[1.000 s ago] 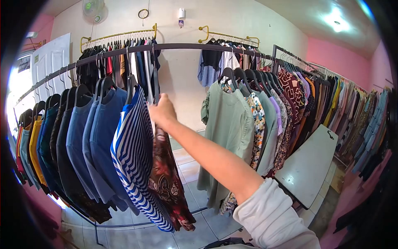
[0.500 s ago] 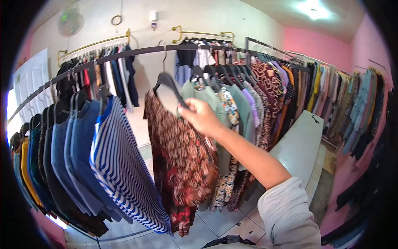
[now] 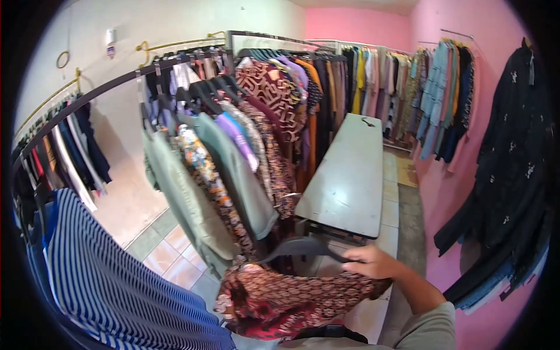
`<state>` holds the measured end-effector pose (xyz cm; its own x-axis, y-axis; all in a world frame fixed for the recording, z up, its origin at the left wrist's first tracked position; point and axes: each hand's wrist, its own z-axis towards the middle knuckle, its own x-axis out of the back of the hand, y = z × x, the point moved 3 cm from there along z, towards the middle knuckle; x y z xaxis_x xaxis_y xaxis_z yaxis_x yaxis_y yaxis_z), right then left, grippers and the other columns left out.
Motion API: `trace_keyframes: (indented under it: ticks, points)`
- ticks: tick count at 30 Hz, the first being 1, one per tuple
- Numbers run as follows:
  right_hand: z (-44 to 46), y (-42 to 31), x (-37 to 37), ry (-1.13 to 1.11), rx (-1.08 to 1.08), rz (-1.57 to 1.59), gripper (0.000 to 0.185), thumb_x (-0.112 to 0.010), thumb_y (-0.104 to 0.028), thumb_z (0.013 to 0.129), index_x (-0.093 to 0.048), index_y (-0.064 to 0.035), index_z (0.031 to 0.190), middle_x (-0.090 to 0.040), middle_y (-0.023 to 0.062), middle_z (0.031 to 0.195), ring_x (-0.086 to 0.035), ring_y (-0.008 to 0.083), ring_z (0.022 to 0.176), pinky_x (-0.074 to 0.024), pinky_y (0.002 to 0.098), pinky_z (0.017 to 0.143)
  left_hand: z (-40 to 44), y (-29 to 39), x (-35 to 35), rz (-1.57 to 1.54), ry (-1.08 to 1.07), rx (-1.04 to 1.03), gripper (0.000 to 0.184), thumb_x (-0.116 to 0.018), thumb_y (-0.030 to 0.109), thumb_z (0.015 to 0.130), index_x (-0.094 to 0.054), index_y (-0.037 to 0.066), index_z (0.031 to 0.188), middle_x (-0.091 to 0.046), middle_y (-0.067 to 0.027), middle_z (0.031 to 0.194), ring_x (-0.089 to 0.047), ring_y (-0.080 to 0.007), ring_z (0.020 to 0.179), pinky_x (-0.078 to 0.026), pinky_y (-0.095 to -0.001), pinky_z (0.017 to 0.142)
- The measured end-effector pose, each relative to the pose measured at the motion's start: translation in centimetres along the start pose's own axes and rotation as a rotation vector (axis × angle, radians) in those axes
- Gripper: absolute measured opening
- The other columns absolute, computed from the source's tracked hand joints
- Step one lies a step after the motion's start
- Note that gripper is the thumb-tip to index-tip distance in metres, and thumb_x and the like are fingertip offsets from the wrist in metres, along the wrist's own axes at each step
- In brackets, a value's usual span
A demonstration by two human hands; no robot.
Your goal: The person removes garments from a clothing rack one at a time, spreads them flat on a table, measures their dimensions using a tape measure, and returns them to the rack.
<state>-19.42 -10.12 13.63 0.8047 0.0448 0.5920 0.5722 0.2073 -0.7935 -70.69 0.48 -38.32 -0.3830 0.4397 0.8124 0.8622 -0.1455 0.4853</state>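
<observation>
My right hand (image 3: 368,261) is closed on one end of a black clothes hanger (image 3: 302,247), low in front of me. From the hanger droops a brown and red patterned blouse (image 3: 297,294), its lower part bunched near my body. My left hand is out of view. Left of the blouse, a blue-and-white striped garment (image 3: 122,262) hangs at the near end of the rack. Beyond it hang a pale green garment (image 3: 186,186) and a floral garment (image 3: 210,181).
The dark rack rail (image 3: 108,87) curves across the left. A long pale bench-like table (image 3: 344,175) stands ahead. Clothes line the far wall, and a black floral garment (image 3: 510,134) hangs on the pink wall (image 3: 431,233) at right. Tiled floor (image 3: 175,251) shows between the racks.
The hanger with the patterned blouse has come off the rail, down and toward me in my right hand. My view has turned to the right.
</observation>
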Motion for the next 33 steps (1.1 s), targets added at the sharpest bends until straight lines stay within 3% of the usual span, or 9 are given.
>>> trace_keyframes:
  ticks: [6, 16, 19, 21, 24, 26, 29, 31, 33]
  points:
    - [-13.0, 5.8, 11.4, 0.479, -0.529, 0.092, 0.019, -0.061, -0.016, 0.08, -0.057, 0.0019, 0.084, -0.052, -0.0009, 0.063, -0.044, 0.0051, 0.058, -0.0367, 0.0225, 0.051, 5.9, 7.3, -4.1, -0.004, -0.054, -0.077, 0.035, -0.058, 0.033, 0.074, -0.061, 0.007, 0.097, -0.061, -0.0165, 0.098, -0.056, -0.0339, 0.095, -0.045, -0.0398, 0.083]
    - [-24.3, 18.3, 24.6, 1.226, -0.529, 0.221, 0.01, -0.055, -0.013, 0.083, -0.056, -0.0026, 0.084, -0.044, -0.0047, 0.058, -0.04, 0.004, 0.052, -0.0291, 0.019, 0.048, 15.1, 26.5, -14.4, -0.049, -0.066, -0.16, 0.034, -0.058, 0.032, 0.074, -0.061, 0.007, 0.097, -0.061, -0.0165, 0.098, -0.056, -0.034, 0.095, -0.045, -0.0399, 0.083]
    - [-21.9, 24.0, 26.4, 1.249, -0.334, 0.568, 0.017, -0.055, -0.013, 0.084, -0.054, -0.0016, 0.096, -0.048, -0.0024, 0.067, -0.043, 0.0059, 0.058, -0.0326, 0.0196, 0.051, 15.3, 31.5, -17.6, -0.053, -0.086, -0.164, 0.033, -0.058, 0.032, 0.074, -0.061, 0.007, 0.096, -0.061, -0.0165, 0.097, -0.056, -0.034, 0.095, -0.045, -0.0399, 0.083]
    - [-19.2, 26.9, 27.5, 1.186, -0.257, 0.739, 0.022, -0.055, -0.009, 0.083, -0.052, -0.0018, 0.104, -0.05, -0.001, 0.073, -0.047, 0.0075, 0.065, -0.0373, 0.0198, 0.058, 15.2, 46.3, -11.7, -0.255, 0.058, -0.367, 0.025, -0.058, 0.021, 0.076, -0.059, 0.002, 0.093, -0.061, -0.0185, 0.088, -0.058, -0.034, 0.085, -0.047, -0.0378, 0.076]
    - [-13.6, 29.7, 28.8, 1.034, -0.181, 1.045, 0.033, -0.059, 0.001, 0.077, -0.05, -0.003, 0.108, -0.053, 0.0007, 0.082, -0.052, 0.0095, 0.076, -0.042, 0.0213, 0.07, 17.2, 60.8, -9.6, -0.725, 0.043, -0.498, 0.023, -0.059, 0.014, 0.079, -0.057, -0.002, 0.096, -0.062, -0.0146, 0.088, -0.06, -0.0213, 0.078, -0.047, -0.0295, 0.071]
    - [-10.8, 32.3, 29.3, 1.005, -0.1, 1.101, 0.038, -0.061, 0.006, 0.073, -0.05, -0.004, 0.108, -0.054, 0.0013, 0.086, -0.053, 0.0105, 0.076, -0.0427, 0.0224, 0.072, 15.9, 71.0, -4.6, -0.687, -0.004, -0.58, 0.021, -0.057, 0.015, 0.082, -0.057, -0.002, 0.096, -0.062, -0.0108, 0.087, -0.059, -0.0167, 0.078, -0.047, -0.028, 0.069]
    - [-7.1, 34.2, 30.6, 0.908, -0.125, 0.79, 0.037, -0.062, 0.005, 0.071, -0.049, -0.0037, 0.105, -0.056, 0.0012, 0.083, -0.054, 0.0099, 0.075, -0.043, 0.0221, 0.071, 16.0, 80.5, -0.2, -0.722, -0.095, -0.628, 0.022, -0.056, 0.015, 0.083, -0.057, -0.001, 0.098, -0.061, -0.0125, 0.092, -0.059, -0.0209, 0.083, -0.045, -0.0293, 0.074]
    - [-4.7, 35.9, 31.2, 0.895, -0.145, 0.699, 0.04, -0.066, 0.004, 0.069, -0.048, -0.0029, 0.104, -0.057, 0.0014, 0.082, -0.053, 0.0073, 0.072, -0.0432, 0.0202, 0.065, 15.9, 85.8, 2.8, -0.649, 0.04, -0.919, 0.028, -0.056, 0.018, 0.082, -0.055, 0.0, 0.102, -0.058, -0.015, 0.099, -0.056, -0.0276, 0.091, -0.043, -0.0333, 0.08]
    - [-2.3, 37.6, 31.8, 0.932, -0.151, 0.588, 0.04, -0.067, 0.004, 0.069, -0.048, -0.0023, 0.103, -0.057, 0.0022, 0.082, -0.052, 0.006, 0.07, -0.043, 0.0196, 0.062, 16.4, 89.9, 4.3, -0.53, 0.081, -0.948, 0.03, -0.056, 0.019, 0.082, -0.054, -0.001, 0.104, -0.057, -0.0163, 0.101, -0.054, -0.0306, 0.093, -0.042, -0.0353, 0.082]
